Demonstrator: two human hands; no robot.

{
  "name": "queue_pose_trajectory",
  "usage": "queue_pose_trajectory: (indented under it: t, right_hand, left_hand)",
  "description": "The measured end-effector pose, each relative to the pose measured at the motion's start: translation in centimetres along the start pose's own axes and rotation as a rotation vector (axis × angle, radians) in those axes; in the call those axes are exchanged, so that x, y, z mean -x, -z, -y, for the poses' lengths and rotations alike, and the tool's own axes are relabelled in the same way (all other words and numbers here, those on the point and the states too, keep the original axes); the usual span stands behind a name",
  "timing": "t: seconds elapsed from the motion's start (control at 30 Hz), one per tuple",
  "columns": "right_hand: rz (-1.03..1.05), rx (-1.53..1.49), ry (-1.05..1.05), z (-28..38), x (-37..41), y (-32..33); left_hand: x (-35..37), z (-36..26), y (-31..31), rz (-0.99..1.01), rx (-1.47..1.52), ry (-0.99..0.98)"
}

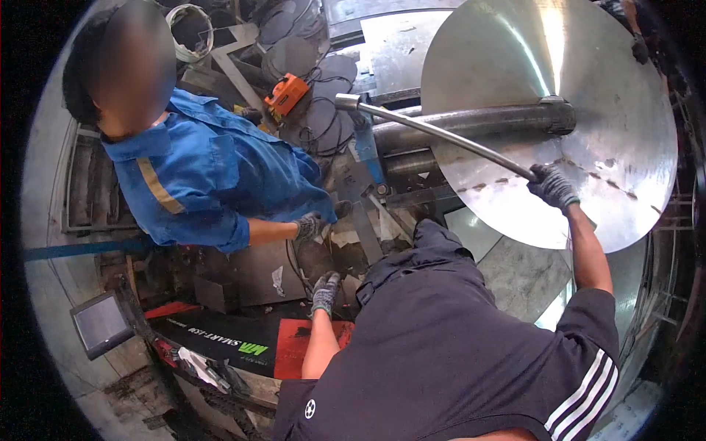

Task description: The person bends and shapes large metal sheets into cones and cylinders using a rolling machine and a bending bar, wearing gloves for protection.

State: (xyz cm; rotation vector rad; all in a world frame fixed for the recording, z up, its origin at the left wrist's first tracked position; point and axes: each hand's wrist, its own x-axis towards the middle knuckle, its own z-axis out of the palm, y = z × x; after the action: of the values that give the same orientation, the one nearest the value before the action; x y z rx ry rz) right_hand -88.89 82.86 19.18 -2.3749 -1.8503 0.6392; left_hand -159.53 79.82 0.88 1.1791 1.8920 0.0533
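My right hand (554,185), in a grey knit glove, is closed around the end of a steel long-handled hammer (448,137). The hammer slants up to the left, its cylindrical head farthest from me. Behind the handle are a large shiny metal disc (489,66) and a thick dark pipe-like bar (478,126) that meets the disc near its middle. Low at my left side hangs my left hand (326,292), also gloved. It holds nothing that I can see, its fingers loosely apart.
A co-worker in a blue work shirt (213,169) stands at the left, a gloved hand (310,226) lowered. Beyond are an orange box (287,94), round metal plates (290,55) and a white bucket (190,33). A black-and-red machine panel (220,334) and a screen (101,323) are lower left.
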Motion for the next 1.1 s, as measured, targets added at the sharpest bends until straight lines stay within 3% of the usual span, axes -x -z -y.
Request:
queue_pose_trajectory:
  t: [0.07, 0.17, 0.2, 0.27, 0.33, 0.37, 0.4, 0.43, 0.47, 0.5, 0.57, 0.6, 0.73, 0.8, 0.87, 1.0, 1.1]
  right_hand:
    - [0.014, -0.001, 0.053, -0.6, -1.7, 2.3]
    - [0.085, 0.150, -0.044, 1.5, -4.5, 7.2]
    - [-0.075, 0.128, 0.077, -0.2, -6.0, 6.7]
    - [-0.086, 0.183, 0.115, -1.1, -8.8, 6.7]
    - [0.043, 0.135, 0.081, -2.1, -10.9, 4.2]
    - [0.038, 0.066, 0.182, -3.4, -11.8, 0.8]
    - [-0.005, 0.234, 0.252, -3.1, -12.0, -1.3]
    - [0.095, 0.190, 0.137, 1.3, -11.0, 0.0]
    - [0.086, -0.015, 0.096, 1.2, -10.6, -2.1]
    - [0.173, -0.004, 0.032, 3.4, -9.4, -1.0]
    - [0.108, -0.238, -0.045, 4.1, -6.8, -1.5]
    - [0.169, -0.067, -0.044, 2.7, -5.9, -2.8]
    - [0.214, 0.094, -0.113, 1.4, -1.8, -1.8]
    - [0.234, 0.127, -0.168, 2.4, 0.0, 0.1]
    - [0.190, 0.198, -0.200, 2.9, 2.0, 0.5]
    - [0.200, 0.126, -0.316, 7.3, 4.0, 0.8]
    - [0.161, 0.107, -0.266, 10.0, 5.3, -1.0]
  left_hand:
    - [-2.4, -1.1, -0.1, 0.009, 0.102, -0.187]
    - [-0.9, -7.4, 0.2, 0.020, 0.057, -0.144]
    - [-1.0, -8.8, 0.4, 0.062, 0.104, -0.101]
    - [-3.3, -9.1, 0.1, 0.076, 0.079, -0.124]
    - [-5.6, -8.9, -1.1, 0.070, -0.016, -0.183]
    - [-7.7, -7.2, -2.5, 0.091, 0.075, -0.140]
    - [-7.4, -8.9, -2.2, 0.081, 0.084, -0.132]
    - [-6.4, -11.6, -1.2, 0.034, 0.081, -0.116]
    - [-5.1, -14.9, 0.2, -0.011, 0.073, -0.100]
    - [-4.0, -17.4, 0.9, 0.016, 0.338, -0.005]
    - [-5.2, -16.9, 1.1, -0.031, 0.321, -0.079]
    - [-5.3, -16.4, 1.3, -0.060, 0.283, -0.161]
    - [-6.4, -21.0, 3.7, -0.068, 0.129, -0.198]
    - [-10.9, -21.5, 3.8, 0.025, -0.020, -0.415]
    - [-13.3, -28.0, 5.1, 0.006, -0.051, -0.385]
    - [-18.9, -40.6, 6.7, 0.001, 0.287, -0.712]
    - [-22.6, -46.2, 7.2, 0.040, 0.248, -0.696]
